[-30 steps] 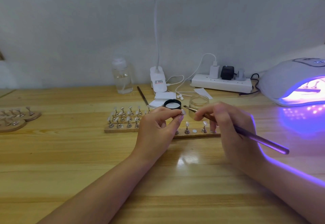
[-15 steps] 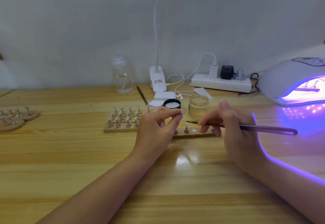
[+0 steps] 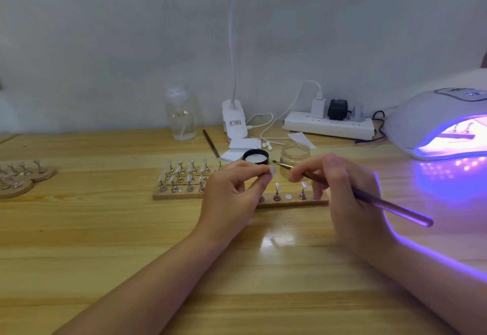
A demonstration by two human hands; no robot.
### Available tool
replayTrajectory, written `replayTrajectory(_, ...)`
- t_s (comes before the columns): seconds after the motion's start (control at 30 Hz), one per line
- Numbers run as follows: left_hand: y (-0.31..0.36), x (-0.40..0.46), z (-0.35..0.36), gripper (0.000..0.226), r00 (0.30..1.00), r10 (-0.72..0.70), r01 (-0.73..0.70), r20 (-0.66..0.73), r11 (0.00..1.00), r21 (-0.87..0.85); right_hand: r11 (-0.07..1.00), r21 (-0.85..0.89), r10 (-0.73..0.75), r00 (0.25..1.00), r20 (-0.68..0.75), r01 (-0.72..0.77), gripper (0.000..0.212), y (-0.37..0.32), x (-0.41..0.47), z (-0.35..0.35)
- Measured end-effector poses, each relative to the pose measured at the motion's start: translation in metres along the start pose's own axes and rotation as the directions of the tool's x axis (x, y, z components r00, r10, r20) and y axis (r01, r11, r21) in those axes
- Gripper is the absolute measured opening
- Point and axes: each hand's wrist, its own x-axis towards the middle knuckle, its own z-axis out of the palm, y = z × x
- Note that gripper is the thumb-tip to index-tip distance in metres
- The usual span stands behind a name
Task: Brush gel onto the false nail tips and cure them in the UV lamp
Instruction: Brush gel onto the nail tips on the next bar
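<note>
Purple-lit UV lamp (image 3: 432, 124) cropped, tip holder hidden

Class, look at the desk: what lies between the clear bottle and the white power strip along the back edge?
In the head view, between the clear bottle and the power strip stands the white lamp base, with white cables trailing beside it.

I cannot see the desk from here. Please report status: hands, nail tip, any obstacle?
Left hand pinches one nail tip. Right hand holds brush, bristles just short of the tip. UV lamp lit, far right. Nothing between brush and tip.
</note>
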Motion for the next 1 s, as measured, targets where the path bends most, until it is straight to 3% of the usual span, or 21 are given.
replayTrajectory(0.07, -0.0004, 0.0002, 0.0003, 0.021, 1.0, 0.004, -0.004, 0.004, 1.0, -0.003, 0.999, -0.041, 0.015, 1.0, 0.024, -0.014, 0.04, 0.0003, -0.0008, 0.0009)
replayTrajectory(0.2, -0.0011, 0.0002, 0.0002, 0.02, 1.0, 0.009, -0.009, 0.005, 1.0, 0.006, 0.993, 0.113, 0.046, 0.999, 0.007, -0.046, 0.047, 0.0004, -0.0013, 0.0008)
replayTrajectory(0.33, -0.0011, -0.0008, -0.002, 0.021, 0.999, 0.038, -0.039, 0.026, 0.998, 0.048, 0.999, -0.038, -0.025, 0.998, 0.066, 0.028, 0.038, -0.0036, 0.001, 0.0003)
replayTrajectory(0.5, -0.0013, -0.0003, -0.0013, 0.022, 0.999, 0.043, -0.045, 0.024, 0.997, 0.055, 0.999, 0.05, 0.011, 0.999, 0.044, -0.014, 0.046, -0.0026, -0.0007, 0.0002)
replayTrajectory(0.63, -0.0029, 0.0005, -0.0013, 0.019, 0.999, 0.041, -0.042, 0.026, 0.998, 0.044, 1.0, -0.01, 0.012, 0.998, 0.057, -0.012, 0.041, -0.004, 0.0011, 0.0009)
replayTrajectory(0.77, -0.0024, 0.0, -0.001, 0.02, 0.999, 0.036, -0.037, 0.017, 0.999, 0.024, 0.997, 0.062, 0.039, 0.999, 0.024, -0.04, 0.046, -0.0037, -0.0003, 0.0005)
replayTrajectory(0.9, -0.0032, 0.0006, -0.0011, 0.024, 0.999, 0.045, -0.045, 0.01, 0.999, 0.019, 1.0, -0.01, 0.016, 0.998, 0.059, -0.015, 0.04, -0.0042, 0.0008, 0.0009)
replayTrajectory(1.0, -0.0023, 0.0001, -0.0005, 0.024, 0.999, 0.043, -0.043, 0.005, 0.999, 0.009, 0.997, 0.044, 0.056, 0.997, 0.055, -0.059, 0.045, -0.003, -0.0005, 0.0008)
